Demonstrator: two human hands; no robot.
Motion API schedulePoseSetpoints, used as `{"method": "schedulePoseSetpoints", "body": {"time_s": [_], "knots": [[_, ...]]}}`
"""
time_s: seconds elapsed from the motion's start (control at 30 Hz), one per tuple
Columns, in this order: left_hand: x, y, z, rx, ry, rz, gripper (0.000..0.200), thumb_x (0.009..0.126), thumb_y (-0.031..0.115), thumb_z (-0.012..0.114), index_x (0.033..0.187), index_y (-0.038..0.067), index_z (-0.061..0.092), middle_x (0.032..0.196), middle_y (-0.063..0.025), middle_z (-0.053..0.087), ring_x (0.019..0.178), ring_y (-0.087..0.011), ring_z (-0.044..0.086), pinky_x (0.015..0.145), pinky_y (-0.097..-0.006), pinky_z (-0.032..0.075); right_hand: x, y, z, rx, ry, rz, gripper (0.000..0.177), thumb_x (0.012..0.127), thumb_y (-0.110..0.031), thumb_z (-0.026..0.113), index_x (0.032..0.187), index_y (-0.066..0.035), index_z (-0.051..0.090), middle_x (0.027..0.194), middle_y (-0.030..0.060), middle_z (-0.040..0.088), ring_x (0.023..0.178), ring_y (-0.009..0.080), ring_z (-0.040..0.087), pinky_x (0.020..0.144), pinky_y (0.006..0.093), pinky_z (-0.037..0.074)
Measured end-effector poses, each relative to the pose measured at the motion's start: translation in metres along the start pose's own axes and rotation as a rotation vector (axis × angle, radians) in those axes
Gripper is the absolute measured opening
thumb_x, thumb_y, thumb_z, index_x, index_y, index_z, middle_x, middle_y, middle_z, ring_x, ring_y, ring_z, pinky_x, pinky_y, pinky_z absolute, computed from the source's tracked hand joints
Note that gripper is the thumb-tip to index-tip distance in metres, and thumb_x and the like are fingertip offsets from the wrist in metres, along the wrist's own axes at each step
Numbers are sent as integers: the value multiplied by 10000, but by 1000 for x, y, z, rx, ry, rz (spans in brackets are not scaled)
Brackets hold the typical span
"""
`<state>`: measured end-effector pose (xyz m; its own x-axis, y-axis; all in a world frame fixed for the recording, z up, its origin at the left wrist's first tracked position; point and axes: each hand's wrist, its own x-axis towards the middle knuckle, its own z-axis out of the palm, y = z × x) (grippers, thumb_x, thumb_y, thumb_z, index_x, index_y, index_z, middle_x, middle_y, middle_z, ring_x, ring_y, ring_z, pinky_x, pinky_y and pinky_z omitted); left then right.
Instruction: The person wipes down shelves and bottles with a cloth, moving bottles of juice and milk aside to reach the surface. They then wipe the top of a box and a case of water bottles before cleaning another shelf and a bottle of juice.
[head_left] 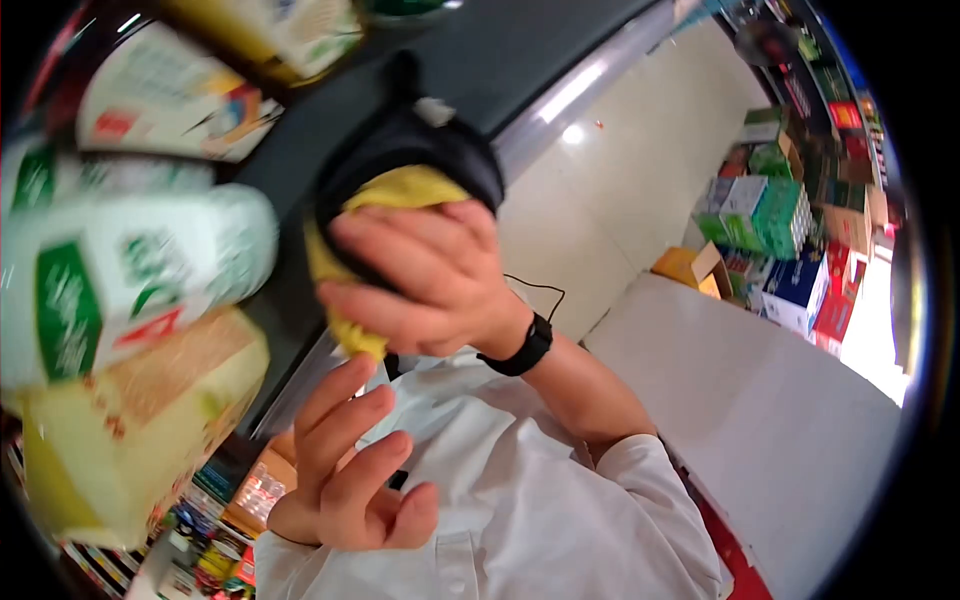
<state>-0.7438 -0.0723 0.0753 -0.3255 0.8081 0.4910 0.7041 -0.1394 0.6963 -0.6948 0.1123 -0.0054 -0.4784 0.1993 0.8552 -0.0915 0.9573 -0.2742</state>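
Note:
My right hand (430,275), with a black band on its wrist, is closed on a yellow cloth (405,185). A black pouch-like item (470,150) surrounds much of the cloth and is blurred; how the two are joined cannot be made out. Below it, my left hand (350,470) has its fingers apart and loosely bent, with nothing held. The tips of its upper fingers are close to the cloth's lower end; whether they touch is unclear. Both hands are beside a dark shelf (540,50).
White-and-green bottles or packs (150,250) and a pale yellow package (140,430) stand close at left. Above them are a cream-labelled container (170,100) and a yellow one (300,40). Stacked cartons (750,210) and a white surface (740,370) lie to the right.

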Motion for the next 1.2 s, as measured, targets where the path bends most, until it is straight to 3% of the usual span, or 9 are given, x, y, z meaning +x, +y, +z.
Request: {"method": "schedulePoseSetpoints", "body": {"time_s": [0.1, 0.17, 0.4, 0.6, 0.67, 0.7, 0.9, 1.0, 1.2], "knots": [[27, -4, 18, 109, -18, 87, 494, 925, 421, 591, 1207, 16, 568, 1316, -325, 543, 1237, -563, 530, 959, -609, 511, -7, 16, 13, -29, 117, -5, 229, 969, -237, 542, 1162, -222, 664, 1358, -4, 647, 1191, 168, 623, 1072, 360, 387], [54, 3, 30, 418, -214, 17, 800, 914, 472, 498, 1449, -115, 401, 1454, -434, 406, 1355, -591, 416, 1130, -650, 331, -1, 28, 3, 51, 153, 32, 148, 972, -245, 555, 1074, -219, 660, 1361, 1, 645, 1224, 182, 616, 1094, 370, 385], [122, 16, 138, 430, 15, -219, 902, 842, 439, 516, 1540, -78, 271, 1582, -419, 214, 1453, -563, 292, 1194, -609, 222, 6, 97, -2, 26, 403, 145, 120, 930, -312, 568, 971, -230, 645, 1402, 20, 608, 1381, 232, 507, 1212, 435, 282], [174, 5, 190, 432, 124, -201, 819, 830, 368, 491, 1508, -67, 342, 1574, -418, 245, 1460, -576, 273, 1198, -620, 200, 8, 161, -28, 45, 235, 74, 225, 911, -294, 548, 1095, -172, 592, 1472, 83, 535, 1444, 284, 430, 1251, 450, 212], [192, -7, 183, 520, -128, -29, 1036, 679, 437, 516, 1459, -206, 293, 1513, -418, 336, 1411, -503, 380, 1179, -458, 327, 11, 181, -36, 55, 251, 62, 235, 916, -298, 541, 1105, -170, 598, 1478, 86, 529, 1451, 283, 420, 1251, 446, 213], [186, -13, 189, 371, -66, -164, 1106, 686, 392, 511, 1505, -239, 119, 1499, -429, 307, 1334, -452, 446, 1132, -401, 363, 13, 191, -41, 73, 246, 65, 246, 921, -303, 535, 1114, -167, 604, 1483, 88, 524, 1458, 283, 409, 1252, 442, 213], [242, -16, 236, 448, -60, -59, 889, 755, 348, 490, 1464, -148, 290, 1528, -426, 297, 1402, -525, 351, 1168, -527, 268, 17, 254, -88, 113, 35, 86, 233, 979, -263, 499, 1197, -240, 575, 1529, -3, 497, 1478, 181, 394, 1279, 420, 154], [263, -6, 267, 479, -39, 2, 789, 790, 326, 480, 1444, -103, 375, 1542, -425, 293, 1436, -561, 303, 1185, -590, 220, 16, 287, -98, 131, 69, 78, 301, 926, -351, 528, 1158, -190, 633, 1572, 59, 440, 1509, 242, 332, 1275, 426, 183], [320, -18, 342, 318, 103, 124, 651, 816, 303, 466, 1346, -75, 484, 1501, -471, 318, 1448, -589, 291, 1192, -639, 187, 21, 370, -135, 145, 80, 171, 143, 942, -238, 555, 1061, -257, 632, 1554, 9, 502, 1463, 212, 430, 1248, 407, 215]]}}
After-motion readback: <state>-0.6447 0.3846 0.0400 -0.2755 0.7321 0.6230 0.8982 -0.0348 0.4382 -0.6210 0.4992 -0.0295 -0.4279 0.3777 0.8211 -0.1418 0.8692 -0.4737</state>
